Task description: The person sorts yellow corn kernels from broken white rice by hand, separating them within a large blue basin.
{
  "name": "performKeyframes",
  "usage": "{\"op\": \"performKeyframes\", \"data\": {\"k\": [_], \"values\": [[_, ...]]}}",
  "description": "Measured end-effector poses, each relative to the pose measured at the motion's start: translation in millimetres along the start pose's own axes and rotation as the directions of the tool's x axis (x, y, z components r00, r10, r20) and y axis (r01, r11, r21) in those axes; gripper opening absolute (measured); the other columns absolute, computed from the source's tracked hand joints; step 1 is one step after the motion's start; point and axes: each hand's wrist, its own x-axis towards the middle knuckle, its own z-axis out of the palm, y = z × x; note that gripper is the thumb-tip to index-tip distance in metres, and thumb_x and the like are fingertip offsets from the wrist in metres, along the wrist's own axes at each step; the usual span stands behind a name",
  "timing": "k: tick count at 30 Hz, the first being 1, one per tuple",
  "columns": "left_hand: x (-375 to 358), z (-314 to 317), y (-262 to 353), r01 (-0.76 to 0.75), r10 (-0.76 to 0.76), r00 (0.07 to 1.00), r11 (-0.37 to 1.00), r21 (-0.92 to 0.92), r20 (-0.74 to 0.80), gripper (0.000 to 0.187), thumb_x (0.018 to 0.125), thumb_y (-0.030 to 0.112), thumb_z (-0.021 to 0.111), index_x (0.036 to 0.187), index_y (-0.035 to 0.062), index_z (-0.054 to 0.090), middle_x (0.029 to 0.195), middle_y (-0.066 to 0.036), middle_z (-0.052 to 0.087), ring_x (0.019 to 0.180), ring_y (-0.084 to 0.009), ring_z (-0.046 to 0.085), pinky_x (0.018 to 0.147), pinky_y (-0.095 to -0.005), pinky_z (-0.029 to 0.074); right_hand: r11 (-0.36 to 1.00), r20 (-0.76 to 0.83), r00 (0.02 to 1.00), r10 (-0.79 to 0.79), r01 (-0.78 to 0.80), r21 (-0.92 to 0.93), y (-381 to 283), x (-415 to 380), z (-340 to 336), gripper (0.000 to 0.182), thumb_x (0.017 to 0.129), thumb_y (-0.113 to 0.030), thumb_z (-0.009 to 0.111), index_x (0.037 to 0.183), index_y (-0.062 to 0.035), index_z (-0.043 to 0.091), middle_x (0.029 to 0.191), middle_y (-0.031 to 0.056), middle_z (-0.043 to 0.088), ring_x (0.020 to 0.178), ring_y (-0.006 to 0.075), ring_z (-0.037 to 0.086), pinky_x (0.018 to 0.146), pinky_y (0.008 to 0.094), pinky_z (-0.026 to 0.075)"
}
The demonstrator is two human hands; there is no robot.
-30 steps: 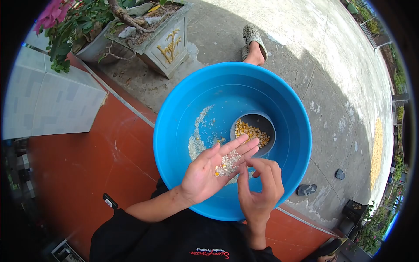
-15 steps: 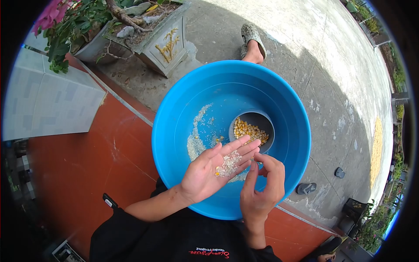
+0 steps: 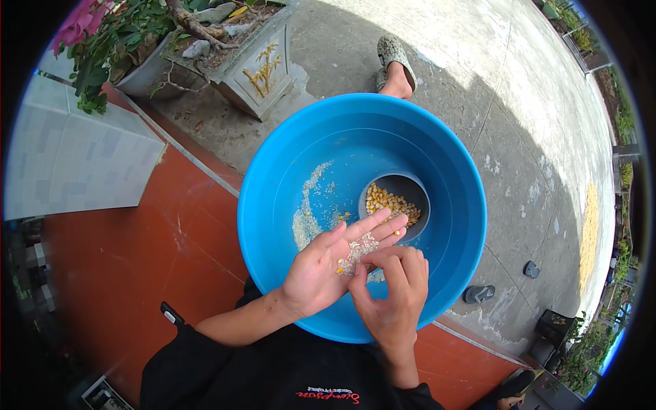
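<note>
Shaded concrete (image 3: 342, 61) beyond blue basin (image 3: 456, 205): grain-sorting apparently underway, left hand (image 3: 320, 273) open under broken grain (image 3: 361, 247), right hand (image 3: 396, 287) at its 3 o'clock pinched, contents unseen; next pick likely wants precision.

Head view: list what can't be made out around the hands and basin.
Head view: whether the right hand pinches one of the pale grains; too small.
Head view: near-left part of the gray bowl; hidden by the left hand.
Head view: some inner surface of the blue basin; covered by both hands.
</note>
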Motion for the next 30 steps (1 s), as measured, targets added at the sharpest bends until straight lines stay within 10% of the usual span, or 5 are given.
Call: {"op": "performKeyframes", "data": {"k": [6, 30], "values": [[-1, 4, 1, 0.011, -0.012, 1.0, 1.0, -0.026, -0.018, 0.087, 0.119, 0.054, 0.037, 0.18, -0.0038, 0.014, 0.187, -0.024, 0.02, 0.174, -0.036, 0.022, 0.142, -0.0489, 0.018, 0.928, -0.296, 0.882, 0.367, -0.37, 0.048, -5, 4, -6, 0.038, 0.086, 0.003, 0.085, 0.123, -0.0076, 0.078, 0.086, 0.002, 0.062, 0.075, 0.0199, 0.056, 0.07, 0.0373, 0.042], [-3, 3, 1, 0.008, -0.008, 1.0, 1.0, -0.022, -0.012, 0.089, 0.118, 0.056, 0.037, 0.18, -0.0028, 0.013, 0.188, -0.022, 0.018, 0.175, -0.035, 0.019, 0.142, -0.0479, 0.017, 0.968, -0.1, 0.977, 0.186, -0.199, -0.15, 5, -2, -3, 0.042, 0.091, -0.002, 0.081, 0.133, -0.0054, 0.076, 0.084, 0.0025, 0.059, 0.078, 0.021, 0.06, 0.073, 0.0394, 0.039]]}}
